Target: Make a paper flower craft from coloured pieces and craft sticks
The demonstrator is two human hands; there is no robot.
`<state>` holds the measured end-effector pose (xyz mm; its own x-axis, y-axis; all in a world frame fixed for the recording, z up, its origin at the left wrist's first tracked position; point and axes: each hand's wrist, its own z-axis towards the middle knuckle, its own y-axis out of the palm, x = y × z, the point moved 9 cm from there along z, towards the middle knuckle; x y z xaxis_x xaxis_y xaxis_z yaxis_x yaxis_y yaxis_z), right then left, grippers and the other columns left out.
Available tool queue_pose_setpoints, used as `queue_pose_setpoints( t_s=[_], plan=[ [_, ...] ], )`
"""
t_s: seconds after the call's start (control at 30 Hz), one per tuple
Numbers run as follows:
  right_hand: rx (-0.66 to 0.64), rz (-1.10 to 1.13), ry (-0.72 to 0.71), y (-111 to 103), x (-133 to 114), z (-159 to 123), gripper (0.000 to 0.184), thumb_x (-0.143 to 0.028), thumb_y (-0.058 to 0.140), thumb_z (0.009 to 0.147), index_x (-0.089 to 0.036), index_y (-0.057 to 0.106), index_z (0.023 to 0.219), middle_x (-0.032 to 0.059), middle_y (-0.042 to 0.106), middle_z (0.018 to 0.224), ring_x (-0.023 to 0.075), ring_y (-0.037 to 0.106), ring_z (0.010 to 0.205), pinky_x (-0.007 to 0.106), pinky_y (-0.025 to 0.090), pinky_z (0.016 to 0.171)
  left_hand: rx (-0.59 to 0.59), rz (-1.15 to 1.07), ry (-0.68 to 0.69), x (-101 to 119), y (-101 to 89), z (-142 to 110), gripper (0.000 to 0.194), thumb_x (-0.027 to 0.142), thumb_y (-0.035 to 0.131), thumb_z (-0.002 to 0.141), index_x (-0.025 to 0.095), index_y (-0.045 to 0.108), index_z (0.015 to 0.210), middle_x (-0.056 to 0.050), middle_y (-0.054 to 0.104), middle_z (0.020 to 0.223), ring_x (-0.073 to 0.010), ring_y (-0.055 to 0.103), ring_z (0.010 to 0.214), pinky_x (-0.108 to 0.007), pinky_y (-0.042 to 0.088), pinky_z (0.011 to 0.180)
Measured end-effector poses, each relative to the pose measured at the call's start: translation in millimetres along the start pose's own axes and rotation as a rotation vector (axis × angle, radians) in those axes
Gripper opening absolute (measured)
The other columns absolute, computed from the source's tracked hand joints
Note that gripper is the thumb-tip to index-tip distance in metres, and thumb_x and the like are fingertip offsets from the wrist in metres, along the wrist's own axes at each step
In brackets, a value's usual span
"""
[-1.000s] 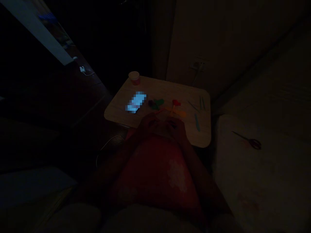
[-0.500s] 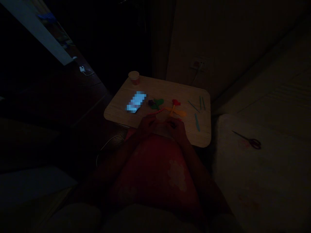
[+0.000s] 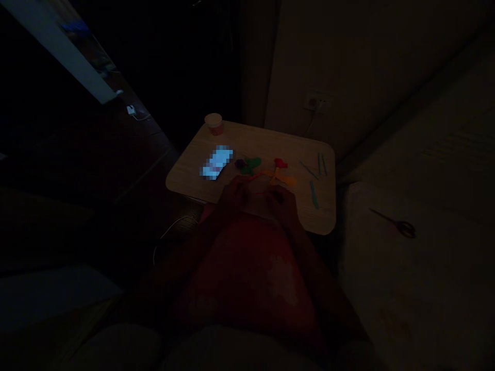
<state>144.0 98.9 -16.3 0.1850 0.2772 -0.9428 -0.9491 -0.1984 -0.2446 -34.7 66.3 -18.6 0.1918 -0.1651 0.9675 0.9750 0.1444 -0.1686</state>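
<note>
In the dim light both my hands are over the near edge of a small wooden table (image 3: 185, 178), fingers curled. A thin red strand (image 3: 258, 193) runs between the fingertips of my left hand (image 3: 233, 195) and my right hand (image 3: 282, 202); the grip itself is hard to make out. Just beyond them lie a flower shape with a dark purple head and green leaves (image 3: 253, 164), and another with a red head (image 3: 280, 163) and an orange stem and leaves (image 3: 286, 180). A red strip (image 3: 253, 177) lies by my left fingers.
A lit, pixelated phone (image 3: 216, 163) lies left of the flowers, with a paper cup (image 3: 214, 124) at the back left corner. Several thin blue-green tools, one a flat knife (image 3: 314, 195), lie on the right. Scissors (image 3: 404, 228) rest on a pale surface beside the table.
My left hand has shifted slightly up and now covers part of the red strip beside it. My right hand has moved only a little. The other things stay put.
</note>
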Motion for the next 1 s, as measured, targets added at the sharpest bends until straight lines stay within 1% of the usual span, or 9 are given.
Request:
queue_pose_setpoints(
  t_s=[0.07,0.13,0.2,0.3,0.4,0.47,0.6,0.77,1.0],
  plan=[
    [-0.001,0.009,-0.004,0.2,1.3,0.3,0.019,-0.039,0.068,0.082,-0.02,0.07,0.081,0.0027,0.069,0.076,0.0178,0.061,0.07,0.029,0.047,0.065,0.004,0.035,0.016,2.5,-0.5,1.0,0.026,0.038,0.054,0.097,0.019,0.062,0.113,0.002,0.061,0.067,-0.0133,0.054,0.055,-0.024,0.041,0.054],
    [0.001,0.023,-0.007,-0.2,2.9,0.2,0.018,-0.038,0.068,0.082,-0.02,0.071,0.083,0.0029,0.07,0.078,0.0176,0.061,0.07,0.03,0.048,0.066,0.019,0.118,0.06,8.3,-2.6,1.4,0.022,0.037,0.057,0.095,0.017,0.065,0.099,0.0,0.065,0.075,-0.0144,0.058,0.066,-0.025,0.044,0.062],
    [0.001,0.032,0.001,-0.8,5.2,-0.5,0.018,-0.038,0.068,0.082,-0.02,0.071,0.083,0.0028,0.07,0.079,0.0174,0.061,0.07,0.03,0.048,0.067,0.02,0.172,0.101,14.0,-3.4,0.7,0.025,0.038,0.055,0.096,0.017,0.063,0.084,-0.002,0.065,0.079,-0.0151,0.059,0.074,-0.025,0.045,0.067],
    [0.001,0.032,0.015,-1.5,7.5,-1.7,0.019,-0.04,0.069,0.083,-0.021,0.071,0.084,0.0017,0.069,0.078,0.0167,0.06,0.07,0.029,0.047,0.066,-0.019,0.16,0.112,16.1,-0.5,-1.2,0.029,0.038,0.053,0.096,0.017,0.059,0.076,0.0,0.058,0.072,-0.0134,0.053,0.067,-0.024,0.04,0.061],
    [0.014,0.068,0.032,-1.5,7.3,-2.5,0.02,-0.041,0.069,0.082,-0.021,0.07,0.082,0.0014,0.067,0.077,0.016,0.058,0.069,0.028,0.046,0.064,-0.073,0.117,0.09,11.7,5.2,-2.9,0.02,0.034,0.061,0.089,0.017,0.057,0.079,0.003,0.052,0.066,-0.0109,0.046,0.058,-0.023,0.032,0.053],
    [0.027,0.11,0.063,-0.1,7.8,-3.0,0.02,-0.041,0.069,0.08,-0.021,0.069,0.079,0.0014,0.067,0.076,0.0158,0.057,0.068,0.028,0.046,0.063,-0.102,0.093,0.083,8.2,8.9,-3.5,0.014,0.03,0.064,0.086,0.018,0.059,0.089,0.006,0.046,0.061,-0.0094,0.04,0.052,-0.023,0.027,0.05],
    [0.053,0.176,0.147,6.3,9.4,-5.8,0.023,-0.043,0.07,0.079,-0.021,0.066,0.073,-0.0005,0.061,0.065,0.014,0.052,0.06,0.025,0.042,0.055,-0.094,0.041,0.121,8.8,8.2,-2.5,0.027,0.029,0.066,0.086,0.018,0.065,0.111,0.007,0.04,0.06,-0.0092,0.034,0.052,-0.023,0.027,0.05],
    [0.029,0.163,0.158,19.1,4.8,-7.1,0.029,-0.046,0.068,0.083,-0.02,0.066,0.071,-0.0008,0.059,0.062,0.0127,0.051,0.056,0.024,0.039,0.051,-0.049,0.045,0.11,10.1,-0.8,-0.1,0.023,0.038,0.069,0.085,0.016,0.071,0.085,0.001,0.055,0.069,-0.0114,0.044,0.061,-0.024,0.035,0.056],
    [-0.025,0.147,0.151,32.5,4.2,-4.4,0.03,-0.049,0.069,0.083,-0.019,0.067,0.078,-0.0001,0.063,0.066,0.013,0.054,0.058,0.024,0.043,0.054,0.013,-0.008,0.091,7.2,-11.0,2.2,0.02,0.036,0.071,0.081,0.017,0.07,0.086,0.002,0.055,0.068,-0.0113,0.042,0.06,-0.023,0.035,0.055]
  ],
)
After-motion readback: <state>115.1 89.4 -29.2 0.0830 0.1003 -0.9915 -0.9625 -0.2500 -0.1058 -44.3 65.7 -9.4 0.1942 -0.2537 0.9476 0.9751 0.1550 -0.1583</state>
